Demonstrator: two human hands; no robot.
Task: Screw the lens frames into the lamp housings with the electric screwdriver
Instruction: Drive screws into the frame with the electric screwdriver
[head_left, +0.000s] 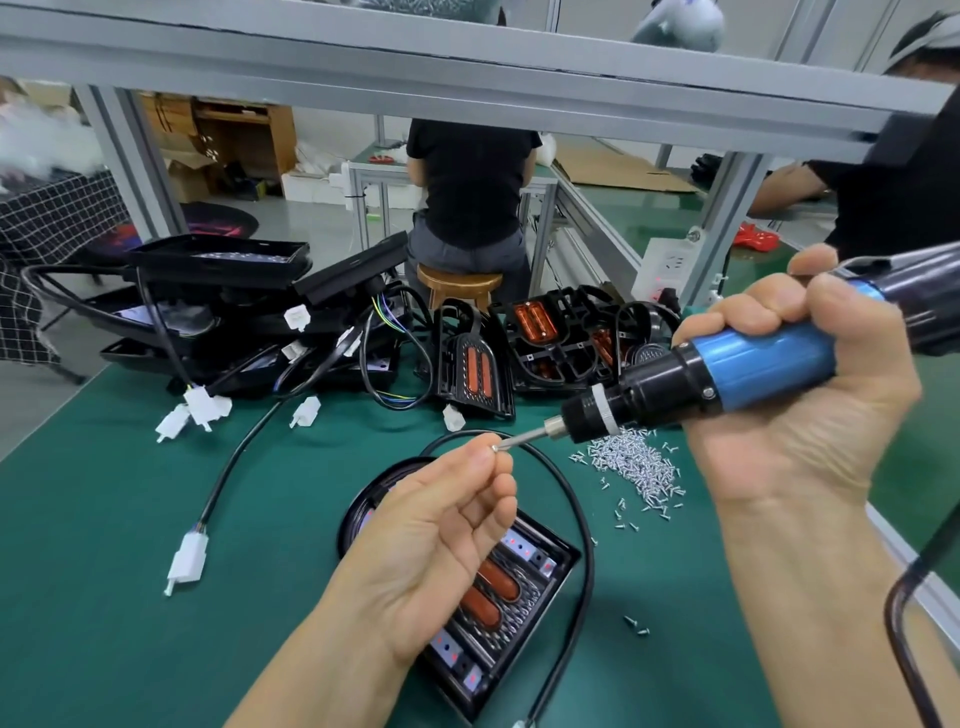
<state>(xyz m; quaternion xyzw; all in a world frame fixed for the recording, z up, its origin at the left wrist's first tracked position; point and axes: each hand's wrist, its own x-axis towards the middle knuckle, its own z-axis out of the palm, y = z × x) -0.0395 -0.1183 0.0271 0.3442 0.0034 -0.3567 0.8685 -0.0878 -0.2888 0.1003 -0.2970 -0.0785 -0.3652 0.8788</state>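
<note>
Green matting (130, 597) covers the bench, with a person seated on a stool beyond at top centre; the right hand (789, 395) wraps its fingers tight round the blue electric screwdriver (727, 371), tilting the bit toward centre frame; the left hand (441, 525) pinches a screw (495, 448) between thumb and forefinger against the bit tip, probably to seat it; the lamp housing (519, 597) lies directly beneath at lower centre, ready for driving; loose screws (636, 465) are heaped just right, within reach.
</note>
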